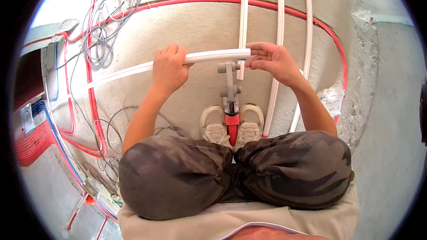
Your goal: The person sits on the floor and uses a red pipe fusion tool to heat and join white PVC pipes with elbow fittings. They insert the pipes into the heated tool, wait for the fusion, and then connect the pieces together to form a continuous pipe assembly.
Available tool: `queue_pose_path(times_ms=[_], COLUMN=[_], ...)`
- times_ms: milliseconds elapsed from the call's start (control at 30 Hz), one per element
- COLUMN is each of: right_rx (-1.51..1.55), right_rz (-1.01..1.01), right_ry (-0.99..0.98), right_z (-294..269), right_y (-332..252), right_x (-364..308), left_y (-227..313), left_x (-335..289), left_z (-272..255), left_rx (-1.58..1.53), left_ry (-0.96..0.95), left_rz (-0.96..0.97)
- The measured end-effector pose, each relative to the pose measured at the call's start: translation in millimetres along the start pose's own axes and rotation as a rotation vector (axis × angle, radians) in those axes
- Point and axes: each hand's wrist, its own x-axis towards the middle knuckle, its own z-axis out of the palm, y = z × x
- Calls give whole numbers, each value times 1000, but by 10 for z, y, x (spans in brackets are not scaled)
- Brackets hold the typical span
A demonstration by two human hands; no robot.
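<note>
My left hand (170,69) is closed around a long white plastic pipe (213,56), held nearly level across in front of me. Its cut end reaches my right hand (273,62), whose fingers are stretched out with the thumb apart, right beside that end; whether they touch it I cannot tell. Just below the pipe end, a pipe fusion welder (229,86) with a grey heating plate, round sockets and a red body (232,124) stands between my shoes. Another white pipe (243,18) on the floor runs under the held one, its near end by the sockets.
More white pipes (279,22) run along the floor to the right. A red conduit (200,1) curves across the far floor. Tangled grey cable (102,31) lies at the left, near red and blue lines. A rough concrete wall (396,98) stands at right.
</note>
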Motion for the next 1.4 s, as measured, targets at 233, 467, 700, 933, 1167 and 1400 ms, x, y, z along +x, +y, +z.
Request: queue_pose_path(times_ms=[233, 467, 700, 933, 1167, 1400], right_rx=[80, -707, -1484, -1199, -1451, 292], right_rz=[-61, -663, -283, 73, -28, -175], right_ry=[5, 184, 141, 249, 395, -177], right_z=[88, 247, 624, -419, -1006, -394], right_y=[35, -103, -67, -11, 722, -266], right_x=[-36, -44, 76, -384, -734, -918], left_y=[25, 126, 405, -88, -502, -392], left_x=[-9, 136, 210, -157, -583, -605], left_z=[0, -82, -51, -104, 126, 34], left_rx=[-156, 9, 2, 130, 154, 57], left_ry=[-54, -354, -462, -162, -169, -206], left_rz=[-100, -155, -71, -174, -23, -84])
